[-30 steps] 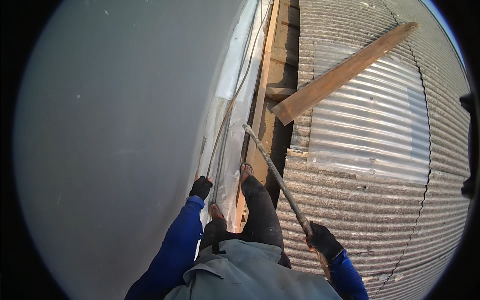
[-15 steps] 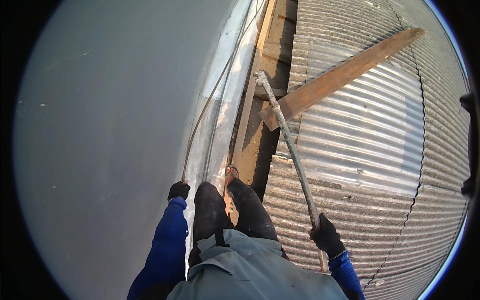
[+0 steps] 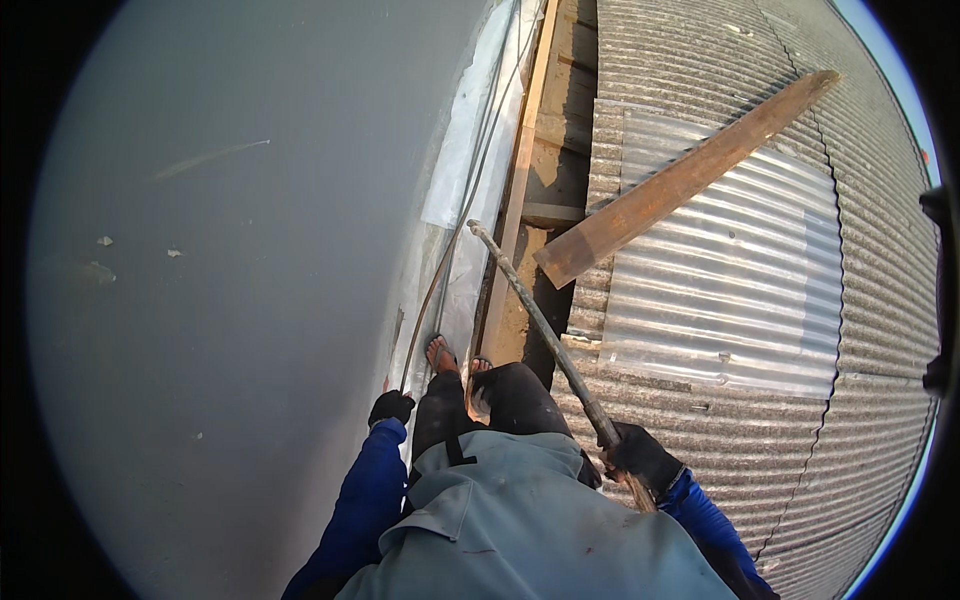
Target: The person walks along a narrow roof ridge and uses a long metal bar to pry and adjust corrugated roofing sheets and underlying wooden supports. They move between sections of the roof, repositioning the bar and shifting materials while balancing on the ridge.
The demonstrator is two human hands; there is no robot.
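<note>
My left hand (image 3: 391, 406), in a black glove, is closed around the lower end of a long thin dark cable (image 3: 437, 276). The cable runs away from me along the pale strip beside the grey wall. In a black glove too, my right hand (image 3: 645, 460) grips a long, grey, rough-looking pole (image 3: 576, 378) near its lower end. The pole slants up to the left. Its far tip appears over the edge of the pale strip, close to the cable; whether it touches anything I cannot tell.
A smooth grey surface (image 3: 230, 300) fills the left. My sandalled feet (image 3: 440, 353) stand on the narrow pale strip (image 3: 470, 265) and timber edge. Beside them runs an open gap with wooden crosspieces (image 3: 552, 214). A rusty-brown plank (image 3: 690, 180) lies across corrugated roofing (image 3: 720, 290).
I have stepped forward along the strip; both feet now show there. The pole's tip has swung left, from over the gap to the strip. Both hands keep their holds.
</note>
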